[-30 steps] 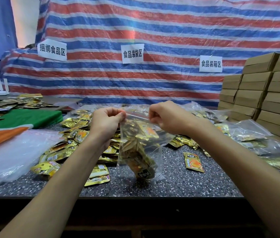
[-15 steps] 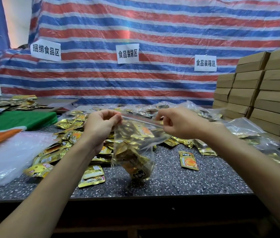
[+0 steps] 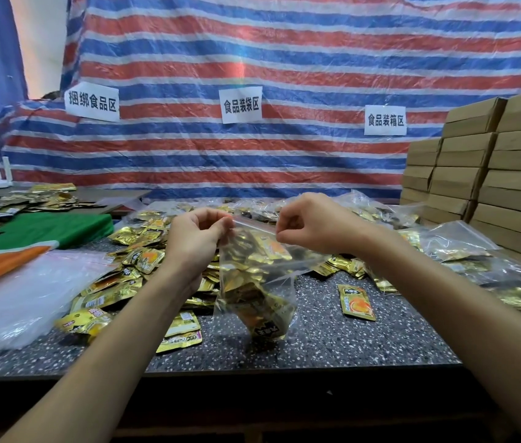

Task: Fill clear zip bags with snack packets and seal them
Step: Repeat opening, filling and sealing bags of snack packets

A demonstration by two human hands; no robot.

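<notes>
Two hands hold a clear zip bag (image 3: 254,284) by its top strip above the speckled tabletop (image 3: 348,345). The left hand (image 3: 197,241) has a narrow grip, thumb and forefinger pinching the strip's left end. The right hand (image 3: 312,223) pinches the same strip further right, its other fingers curled. The bag hangs between them, gold snack packets bunched in its lower half; whether its bottom touches the tabletop cannot be told. Loose packets (image 3: 118,282) lie heaped to the left of the bag, and a single packet (image 3: 356,302) lies apart to its right. A stack of empty bags (image 3: 19,298) sits at the left, filled bags (image 3: 463,247) at the right, near cardboard boxes (image 3: 492,174).
</notes>
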